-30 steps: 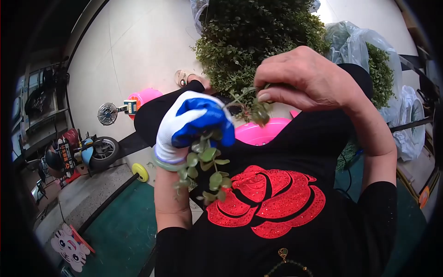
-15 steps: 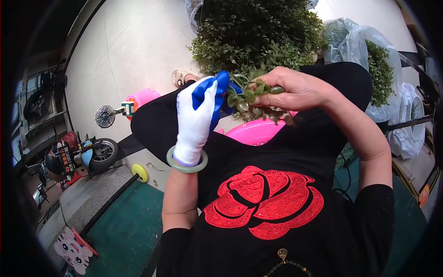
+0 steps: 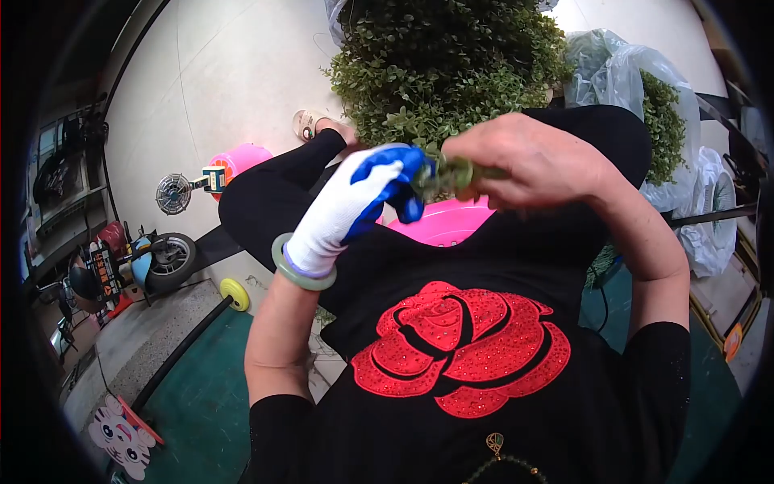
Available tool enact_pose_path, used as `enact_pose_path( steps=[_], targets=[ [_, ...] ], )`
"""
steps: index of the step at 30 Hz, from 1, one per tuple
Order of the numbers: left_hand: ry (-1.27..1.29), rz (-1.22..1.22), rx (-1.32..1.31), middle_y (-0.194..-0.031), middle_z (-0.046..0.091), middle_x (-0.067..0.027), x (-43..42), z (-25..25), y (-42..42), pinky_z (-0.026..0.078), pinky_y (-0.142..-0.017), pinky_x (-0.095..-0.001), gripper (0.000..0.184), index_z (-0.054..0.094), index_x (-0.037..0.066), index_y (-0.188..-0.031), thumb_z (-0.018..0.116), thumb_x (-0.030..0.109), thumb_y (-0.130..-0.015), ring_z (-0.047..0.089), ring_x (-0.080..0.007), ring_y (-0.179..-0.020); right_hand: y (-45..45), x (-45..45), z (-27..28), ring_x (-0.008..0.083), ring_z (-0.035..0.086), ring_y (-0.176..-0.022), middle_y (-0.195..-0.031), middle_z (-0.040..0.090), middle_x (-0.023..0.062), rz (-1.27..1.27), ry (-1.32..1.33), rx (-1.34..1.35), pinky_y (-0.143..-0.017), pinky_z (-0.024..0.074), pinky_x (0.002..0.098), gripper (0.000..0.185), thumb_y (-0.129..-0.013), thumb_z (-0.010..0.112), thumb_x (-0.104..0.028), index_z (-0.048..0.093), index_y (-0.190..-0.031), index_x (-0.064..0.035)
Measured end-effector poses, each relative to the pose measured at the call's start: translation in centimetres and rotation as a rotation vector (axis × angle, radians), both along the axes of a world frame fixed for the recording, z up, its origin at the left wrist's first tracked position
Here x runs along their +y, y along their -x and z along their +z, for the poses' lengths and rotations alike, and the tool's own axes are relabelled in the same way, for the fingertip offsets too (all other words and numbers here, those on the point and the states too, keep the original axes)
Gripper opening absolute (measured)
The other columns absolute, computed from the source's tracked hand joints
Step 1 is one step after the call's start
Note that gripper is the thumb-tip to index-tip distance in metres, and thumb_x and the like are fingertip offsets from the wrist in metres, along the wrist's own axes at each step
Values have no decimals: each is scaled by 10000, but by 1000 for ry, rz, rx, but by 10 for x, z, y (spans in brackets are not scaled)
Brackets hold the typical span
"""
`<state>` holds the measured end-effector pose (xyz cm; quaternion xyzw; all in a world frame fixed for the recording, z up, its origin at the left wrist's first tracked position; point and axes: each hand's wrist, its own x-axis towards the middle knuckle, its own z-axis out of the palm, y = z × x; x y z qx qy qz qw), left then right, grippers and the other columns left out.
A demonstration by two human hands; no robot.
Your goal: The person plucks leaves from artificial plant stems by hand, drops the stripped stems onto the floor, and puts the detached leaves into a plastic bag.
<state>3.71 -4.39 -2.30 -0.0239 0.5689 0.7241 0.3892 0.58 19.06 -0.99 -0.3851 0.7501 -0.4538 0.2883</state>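
My left hand (image 3: 372, 187) wears a white glove with blue-coated fingers. Its fingers are closed around one end of a small green leafy sprig (image 3: 442, 181). From the other side, my bare right hand (image 3: 528, 164) grips the same sprig, fingers curled and blurred by motion. Both hands meet above my lap, close together. Under them a pink plastic basin (image 3: 448, 223) shows between my legs. Just beyond lies a large heap of leafy green plants (image 3: 451, 73) that look artificial.
Clear plastic bags (image 3: 617, 68) with more greenery (image 3: 661, 121) stand at the right. A small fan (image 3: 173, 194) and a pink container (image 3: 246, 157) are on the left, near a black bar with a yellow disc (image 3: 235, 294). A toy-like motorbike (image 3: 165, 262) stands farther left.
My left hand has turned and its forearm has swung left. My right hand has rolled over the sprig, hiding more leaves. Both hands sit slightly lower; the view has shifted a little.
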Motion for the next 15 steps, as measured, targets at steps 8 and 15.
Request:
enact_pose_path(
  steps=[8,15],
  targets=[
    [671,49,940,-884,643,-149,7,-2,-7,494,-717,-359,271,626,40,-1006,629,105,-743,628,-324,-809,-24,-5,-53,103,623,-745,-897,631,53,-164,194,-886,-537,506,231,258,-942,507,-278,502,-1120,-92],
    [235,161,300,-903,644,-104,11,15,-17,489,-696,-293,253,590,-23,-1005,619,98,-785,613,-177,-753,-14,-12,-19,92,574,-665,-720,593,65,-43,-66,-742,-548,473,267,464,-831,640,-465,612,-907,-8]
  ],
)
